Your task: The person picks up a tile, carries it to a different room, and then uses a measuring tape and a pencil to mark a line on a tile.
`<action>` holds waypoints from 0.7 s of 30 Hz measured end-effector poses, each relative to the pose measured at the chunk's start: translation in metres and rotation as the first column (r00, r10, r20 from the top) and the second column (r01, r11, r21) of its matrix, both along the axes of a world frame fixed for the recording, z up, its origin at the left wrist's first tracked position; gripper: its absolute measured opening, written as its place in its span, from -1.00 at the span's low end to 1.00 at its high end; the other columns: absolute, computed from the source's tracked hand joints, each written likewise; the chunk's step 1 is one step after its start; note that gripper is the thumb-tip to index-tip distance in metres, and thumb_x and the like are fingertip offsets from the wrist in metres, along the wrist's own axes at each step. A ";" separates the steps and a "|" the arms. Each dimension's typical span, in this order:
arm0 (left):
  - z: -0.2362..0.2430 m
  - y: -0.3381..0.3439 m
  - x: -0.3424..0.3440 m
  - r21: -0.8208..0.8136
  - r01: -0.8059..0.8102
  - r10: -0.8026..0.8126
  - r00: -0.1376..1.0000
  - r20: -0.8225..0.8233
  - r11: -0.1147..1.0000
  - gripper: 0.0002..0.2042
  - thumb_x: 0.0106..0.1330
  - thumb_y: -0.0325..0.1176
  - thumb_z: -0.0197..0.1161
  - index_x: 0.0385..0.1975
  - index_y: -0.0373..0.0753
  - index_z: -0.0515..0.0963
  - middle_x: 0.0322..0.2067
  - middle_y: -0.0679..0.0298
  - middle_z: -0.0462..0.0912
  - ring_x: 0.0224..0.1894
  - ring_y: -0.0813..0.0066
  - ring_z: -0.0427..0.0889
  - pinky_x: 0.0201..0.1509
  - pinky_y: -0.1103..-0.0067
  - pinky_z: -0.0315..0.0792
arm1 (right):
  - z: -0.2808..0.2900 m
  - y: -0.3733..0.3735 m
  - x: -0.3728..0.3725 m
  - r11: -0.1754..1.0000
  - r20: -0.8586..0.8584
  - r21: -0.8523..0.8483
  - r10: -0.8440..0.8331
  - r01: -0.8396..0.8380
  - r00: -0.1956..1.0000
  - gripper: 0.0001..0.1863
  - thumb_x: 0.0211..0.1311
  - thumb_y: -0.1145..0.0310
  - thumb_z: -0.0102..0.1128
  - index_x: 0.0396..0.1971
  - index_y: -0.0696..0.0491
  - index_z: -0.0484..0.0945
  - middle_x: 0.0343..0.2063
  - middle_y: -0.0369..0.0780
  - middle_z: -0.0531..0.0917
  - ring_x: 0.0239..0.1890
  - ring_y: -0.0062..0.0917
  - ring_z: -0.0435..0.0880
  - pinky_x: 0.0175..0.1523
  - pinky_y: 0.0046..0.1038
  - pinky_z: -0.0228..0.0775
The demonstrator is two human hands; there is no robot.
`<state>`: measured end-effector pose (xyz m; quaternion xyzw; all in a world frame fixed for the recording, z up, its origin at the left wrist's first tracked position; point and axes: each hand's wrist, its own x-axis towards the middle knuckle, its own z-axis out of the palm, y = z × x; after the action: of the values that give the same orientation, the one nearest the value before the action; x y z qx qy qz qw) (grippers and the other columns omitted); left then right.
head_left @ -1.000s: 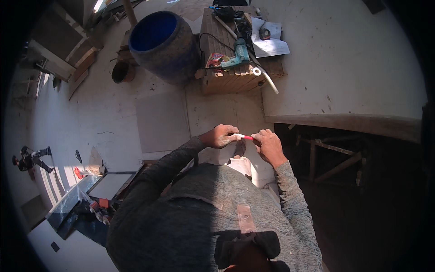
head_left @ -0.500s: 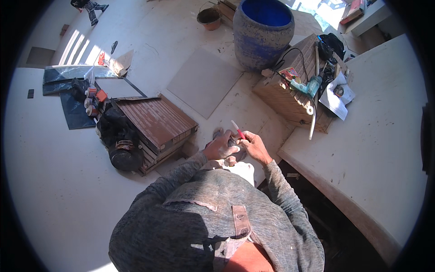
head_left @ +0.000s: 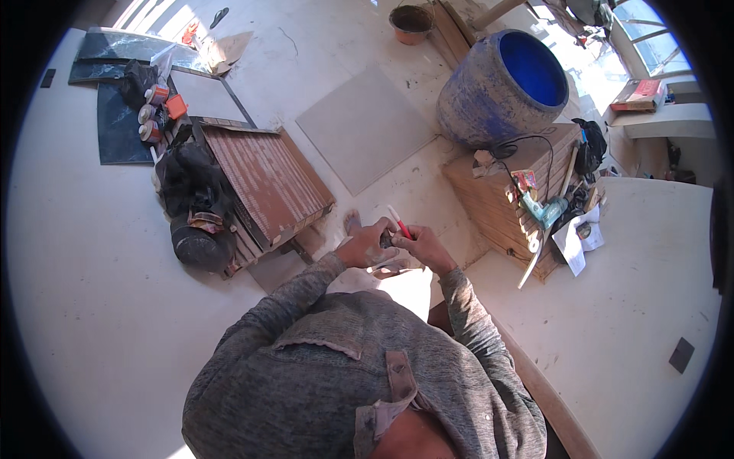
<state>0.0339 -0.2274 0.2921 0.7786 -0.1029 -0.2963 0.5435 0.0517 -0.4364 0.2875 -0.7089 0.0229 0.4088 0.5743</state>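
In front of my body my two hands are close together. My right hand (head_left: 428,248) is closed around a slim red-and-white pen (head_left: 401,222), its white end pointing up and away to the left. My left hand (head_left: 365,246) is beside it with fingers curled, near the pen's lower end. Something small and dark shows between the hands, too little of it to name. Below them my foot (head_left: 352,222) and light-coloured trousers (head_left: 386,284) partly show.
Left stands a stack of boxes (head_left: 264,187) with black bags (head_left: 187,183) and tins (head_left: 149,131). At right, another box stack (head_left: 489,199) bears a teal power drill (head_left: 544,210) and paper (head_left: 577,243). Behind are a blue barrel (head_left: 478,99), a bucket (head_left: 411,34) and a floor tile (head_left: 363,130).
The head view has shifted, so the barrel and right-hand boxes sit farther right and lower. My hands have drawn slightly closer together; the pen stays in my right hand.
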 end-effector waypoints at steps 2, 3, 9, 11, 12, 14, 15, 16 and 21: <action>-0.013 0.016 0.012 0.044 0.004 -0.012 0.982 0.190 0.999 -0.63 0.17 -0.34 0.38 -0.08 -0.28 0.44 -0.36 0.20 0.52 -0.18 0.41 0.51 -0.09 0.46 0.39 | -0.008 0.011 0.021 0.991 -0.121 0.125 -0.033 0.048 0.992 -0.79 0.25 0.27 0.28 -0.41 0.12 0.63 -0.65 -0.46 0.43 -0.61 -0.77 0.30 -0.48 -0.59 0.19; -0.018 0.024 0.017 0.060 -0.028 0.019 0.988 0.152 0.998 -0.66 0.17 -0.33 0.38 -0.12 -0.28 0.46 -0.39 0.21 0.52 -0.22 0.43 0.51 -0.12 0.48 0.39 | -0.008 0.016 0.030 0.975 -0.221 0.177 -0.095 0.136 0.971 -0.84 0.25 0.30 0.26 -0.42 0.07 0.61 -0.65 -0.47 0.39 -0.64 -0.80 0.26 -0.51 -0.65 0.16; -0.031 0.058 0.038 0.073 -0.221 0.230 0.959 -0.164 0.973 -0.77 0.16 -0.32 0.39 -0.35 -0.32 0.54 -0.44 0.21 0.56 -0.33 0.53 0.50 -0.21 0.51 0.41 | -0.016 0.009 0.099 0.947 -0.399 0.242 -0.103 0.213 0.911 -0.88 0.27 0.36 0.18 -0.40 0.07 0.57 -0.59 -0.44 0.43 -0.60 -0.78 0.33 -0.46 -0.70 0.21; -0.034 0.060 0.039 0.006 -0.274 0.274 0.957 -0.097 0.962 -0.77 0.22 -0.31 0.35 -0.32 -0.33 0.52 -0.47 0.18 0.53 -0.37 0.50 0.48 -0.24 0.50 0.39 | -0.008 0.003 0.126 0.930 -0.412 0.275 -0.116 0.245 0.904 -0.89 0.25 0.36 0.17 -0.40 0.08 0.57 -0.58 -0.42 0.46 -0.59 -0.79 0.37 -0.49 -0.71 0.22; -0.032 0.061 0.045 -0.027 -0.293 0.292 0.955 -0.051 0.956 -0.78 0.24 -0.31 0.33 -0.30 -0.34 0.51 -0.49 0.17 0.51 -0.39 0.49 0.46 -0.26 0.49 0.38 | -0.009 -0.001 0.140 0.925 -0.410 0.276 -0.132 0.260 0.902 -0.89 0.25 0.36 0.17 -0.39 0.08 0.57 -0.58 -0.42 0.47 -0.59 -0.79 0.37 -0.50 -0.71 0.21; -0.029 0.058 0.048 0.006 -0.343 0.342 0.936 -0.078 0.939 -0.79 0.28 -0.31 0.30 -0.33 -0.34 0.51 -0.49 0.18 0.51 -0.37 0.52 0.46 -0.25 0.51 0.37 | -0.006 -0.012 0.164 0.915 -0.404 0.280 -0.161 0.289 0.900 -0.88 0.24 0.36 0.18 -0.37 0.09 0.57 -0.56 -0.41 0.47 -0.57 -0.78 0.38 -0.50 -0.71 0.20; -0.027 0.056 0.047 0.022 -0.368 0.368 0.925 -0.090 0.930 -0.80 0.30 -0.31 0.28 -0.35 -0.34 0.52 -0.49 0.19 0.52 -0.37 0.53 0.46 -0.25 0.51 0.37 | -0.001 -0.017 0.176 0.905 -0.413 0.313 -0.144 0.289 0.899 -0.88 0.23 0.35 0.19 -0.35 0.09 0.55 -0.54 -0.41 0.47 -0.56 -0.76 0.37 -0.49 -0.69 0.20; -0.033 0.057 0.045 0.020 -0.374 0.373 0.921 -0.115 0.927 -0.79 0.31 -0.30 0.28 -0.36 -0.35 0.52 -0.49 0.20 0.52 -0.36 0.54 0.46 -0.25 0.52 0.37 | 0.003 -0.021 0.184 0.886 -0.432 0.338 -0.152 0.316 0.889 -0.88 0.23 0.35 0.19 -0.34 0.08 0.54 -0.54 -0.41 0.46 -0.55 -0.75 0.37 -0.48 -0.67 0.20; -0.053 0.048 0.040 0.052 -0.377 0.380 0.919 -0.100 0.925 -0.76 0.34 -0.26 0.26 -0.37 -0.35 0.53 -0.48 0.20 0.53 -0.35 0.53 0.48 -0.24 0.51 0.39 | 0.023 -0.056 0.220 0.856 -0.459 0.350 -0.199 0.382 0.866 -0.90 0.23 0.36 0.18 -0.35 0.05 0.50 -0.53 -0.40 0.43 -0.51 -0.72 0.37 -0.44 -0.62 0.21</action>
<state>0.0743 -0.1797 0.2390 0.7751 0.0840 -0.2293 0.5828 0.2715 -0.4921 0.3109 -0.4519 0.1603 0.4483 0.7544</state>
